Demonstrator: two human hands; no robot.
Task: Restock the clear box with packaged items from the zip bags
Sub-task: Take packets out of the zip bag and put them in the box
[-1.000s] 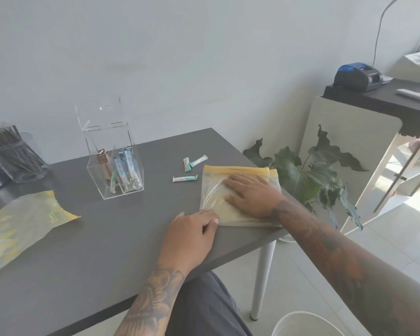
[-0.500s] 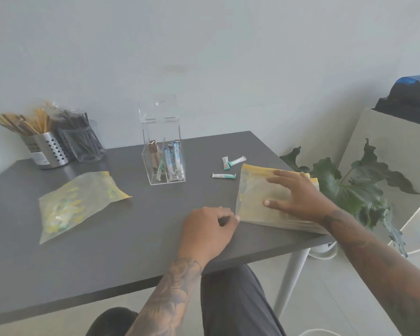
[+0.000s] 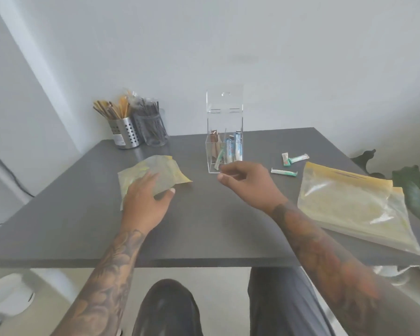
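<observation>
Big grey table (image 3: 204,229), flat and wide, holding everything.

On the right side, a stack of flat bags (image 3: 354,209), yellow at the top edge, looking nearly empty (hard to tell what is inside). Not touched by any hand.

On the left side, a smaller bag (image 3: 165,173) with yellow and green bits inside, a little puffy. Left hand (image 3: 146,202) resting on top of it, fingers mostly straight and spread, thumb at the near edge. Not curled tight around it.

At the back, a clear box (image 3: 224,151) with its lid standing up, open. Some packets already standing inside: brown, blue and green ones. Still lots of room, so only partly filled.

Far back on the left, a metal cup (image 3: 124,135) full of sticks, and a clear cup (image 3: 154,132) of dark sticks just beside it.

Right hand (image 3: 246,183) held up just in front of the box, fingers loosely bent, holding nothing that can be seen.

Smallest of all: three loose packets (image 3: 284,172) lying on the table between the box and the stack of bags, not in the box yet.

Looks like part way done. Left to do: open the smaller bag, move its bits into the box, pick up the loose packets too.
</observation>
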